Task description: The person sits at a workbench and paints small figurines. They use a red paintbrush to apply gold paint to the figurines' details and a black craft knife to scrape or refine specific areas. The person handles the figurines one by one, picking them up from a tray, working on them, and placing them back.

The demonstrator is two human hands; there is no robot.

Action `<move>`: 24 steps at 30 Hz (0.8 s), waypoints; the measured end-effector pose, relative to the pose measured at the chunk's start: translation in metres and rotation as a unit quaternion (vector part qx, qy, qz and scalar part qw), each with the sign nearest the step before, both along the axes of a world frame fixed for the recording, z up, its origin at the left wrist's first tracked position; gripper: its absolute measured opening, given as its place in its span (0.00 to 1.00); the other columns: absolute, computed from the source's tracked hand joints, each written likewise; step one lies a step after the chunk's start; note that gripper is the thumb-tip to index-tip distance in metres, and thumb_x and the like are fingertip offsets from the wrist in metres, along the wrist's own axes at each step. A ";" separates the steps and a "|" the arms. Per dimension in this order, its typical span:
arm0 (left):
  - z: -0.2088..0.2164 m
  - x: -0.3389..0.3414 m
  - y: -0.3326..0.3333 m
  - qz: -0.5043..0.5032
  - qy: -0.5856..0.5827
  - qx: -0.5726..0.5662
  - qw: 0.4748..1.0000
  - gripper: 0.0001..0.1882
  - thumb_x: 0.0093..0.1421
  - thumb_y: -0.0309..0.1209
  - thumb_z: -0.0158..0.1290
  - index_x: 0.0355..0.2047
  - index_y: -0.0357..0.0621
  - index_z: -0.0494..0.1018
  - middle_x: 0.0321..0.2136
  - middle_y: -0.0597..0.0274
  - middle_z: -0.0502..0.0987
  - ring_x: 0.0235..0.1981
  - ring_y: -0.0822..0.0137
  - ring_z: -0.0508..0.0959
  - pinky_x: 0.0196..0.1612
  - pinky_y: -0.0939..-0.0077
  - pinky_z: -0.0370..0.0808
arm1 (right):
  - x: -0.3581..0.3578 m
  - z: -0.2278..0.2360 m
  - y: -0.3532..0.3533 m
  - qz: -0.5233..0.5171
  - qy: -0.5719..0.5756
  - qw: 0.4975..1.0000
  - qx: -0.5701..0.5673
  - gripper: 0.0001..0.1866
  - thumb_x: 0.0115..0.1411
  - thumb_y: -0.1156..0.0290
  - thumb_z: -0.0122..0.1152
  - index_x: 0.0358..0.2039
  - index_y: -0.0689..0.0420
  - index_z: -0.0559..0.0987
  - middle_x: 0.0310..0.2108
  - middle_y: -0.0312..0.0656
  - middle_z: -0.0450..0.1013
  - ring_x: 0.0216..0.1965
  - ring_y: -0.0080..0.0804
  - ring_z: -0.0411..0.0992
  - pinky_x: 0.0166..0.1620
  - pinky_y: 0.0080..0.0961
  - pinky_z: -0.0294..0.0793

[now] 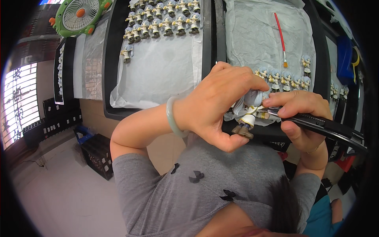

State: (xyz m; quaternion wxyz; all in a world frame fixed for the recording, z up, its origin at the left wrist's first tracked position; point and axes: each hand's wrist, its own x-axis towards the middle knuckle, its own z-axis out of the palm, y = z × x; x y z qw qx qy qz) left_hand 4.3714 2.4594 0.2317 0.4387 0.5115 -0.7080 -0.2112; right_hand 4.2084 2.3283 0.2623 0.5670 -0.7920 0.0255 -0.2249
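My left hand is closed around a small figurine with pale blue-grey hair, a white outfit with gold trim and brown boots. Its fingers are at the head and the thumb is by the boots. In my right hand is a black utility knife, gripped near its front end. The knife's tip touches or nearly touches the figurine's upper body; the fingers partly hide that spot. Just beyond my hands, several similar figurines lie in the paper-lined right tray.
A red-handled paintbrush lies in the right tray. The left tray holds rows of figurines at its far end. A green fan stands far left, a blue tape dispenser at right. Black crates sit on the floor.
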 end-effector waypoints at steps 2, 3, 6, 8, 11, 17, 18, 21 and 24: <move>0.000 0.000 0.000 0.000 -0.002 0.003 1.000 0.37 0.31 0.46 0.55 0.40 0.31 0.65 0.34 0.53 0.71 0.29 0.60 0.70 0.35 0.73 0.60 | 0.001 0.000 0.000 0.002 -0.002 1.000 -0.003 0.14 0.45 0.62 0.65 0.23 0.58 0.73 0.25 0.43 0.75 0.29 0.33 0.75 0.32 0.22 0.74; 0.001 0.000 0.000 0.000 -0.003 0.004 1.000 0.37 0.31 0.46 0.54 0.39 0.31 0.66 0.34 0.53 0.71 0.29 0.60 0.70 0.35 0.73 0.60 | 0.001 0.000 0.000 0.003 -0.002 1.000 -0.012 0.14 0.44 0.62 0.65 0.23 0.58 0.73 0.25 0.43 0.75 0.28 0.33 0.75 0.32 0.22 0.74; 0.001 0.000 0.000 -0.005 -0.001 0.008 1.000 0.36 0.31 0.46 0.54 0.39 0.31 0.65 0.34 0.54 0.71 0.29 0.60 0.70 0.35 0.73 0.60 | 0.002 0.001 -0.001 0.012 -0.002 0.999 -0.053 0.14 0.44 0.62 0.65 0.22 0.58 0.73 0.24 0.43 0.74 0.27 0.33 0.75 0.31 0.22 0.74; 0.000 0.000 -0.001 -0.005 -0.002 0.010 1.000 0.36 0.31 0.46 0.53 0.39 0.31 0.66 0.34 0.54 0.71 0.29 0.60 0.70 0.35 0.73 0.60 | 0.003 0.001 -0.003 0.020 -0.007 0.996 -0.084 0.14 0.44 0.62 0.65 0.22 0.58 0.74 0.23 0.42 0.74 0.27 0.33 0.75 0.30 0.22 0.74; 0.000 -0.001 -0.001 -0.007 0.005 0.013 1.000 0.35 0.31 0.45 0.53 0.39 0.31 0.66 0.33 0.53 0.71 0.29 0.59 0.70 0.35 0.73 0.61 | 0.003 0.000 -0.003 0.020 -0.012 0.995 -0.100 0.13 0.44 0.62 0.65 0.22 0.58 0.74 0.22 0.42 0.74 0.26 0.33 0.75 0.29 0.22 0.74; -0.001 -0.001 -0.001 -0.023 0.026 0.029 0.999 0.34 0.30 0.42 0.52 0.38 0.31 0.66 0.33 0.53 0.71 0.29 0.59 0.70 0.35 0.73 0.62 | 0.002 -0.003 -0.001 0.006 0.004 0.999 -0.034 0.12 0.44 0.64 0.66 0.22 0.58 0.74 0.21 0.39 0.74 0.23 0.29 0.74 0.27 0.19 0.72; -0.001 -0.001 -0.001 -0.027 0.029 0.028 0.999 0.34 0.30 0.41 0.52 0.38 0.31 0.66 0.33 0.53 0.71 0.29 0.59 0.70 0.35 0.73 0.62 | 0.001 -0.003 -0.001 0.002 0.009 1.000 -0.026 0.11 0.44 0.65 0.66 0.22 0.58 0.74 0.21 0.39 0.73 0.23 0.28 0.74 0.26 0.18 0.72; -0.002 -0.002 -0.002 -0.027 0.036 0.022 0.999 0.34 0.30 0.41 0.52 0.38 0.31 0.66 0.33 0.53 0.71 0.29 0.58 0.70 0.35 0.73 0.62 | 0.000 -0.005 -0.001 -0.001 0.017 1.000 -0.010 0.11 0.44 0.66 0.66 0.22 0.58 0.75 0.20 0.38 0.73 0.20 0.26 0.72 0.24 0.17 0.69; -0.003 -0.003 -0.002 -0.030 0.046 0.034 0.998 0.34 0.30 0.41 0.52 0.38 0.30 0.66 0.33 0.52 0.71 0.29 0.58 0.70 0.35 0.73 0.63 | 0.000 -0.007 -0.001 0.001 0.014 1.000 0.003 0.10 0.45 0.68 0.65 0.23 0.59 0.75 0.20 0.38 0.72 0.19 0.24 0.71 0.24 0.15 0.68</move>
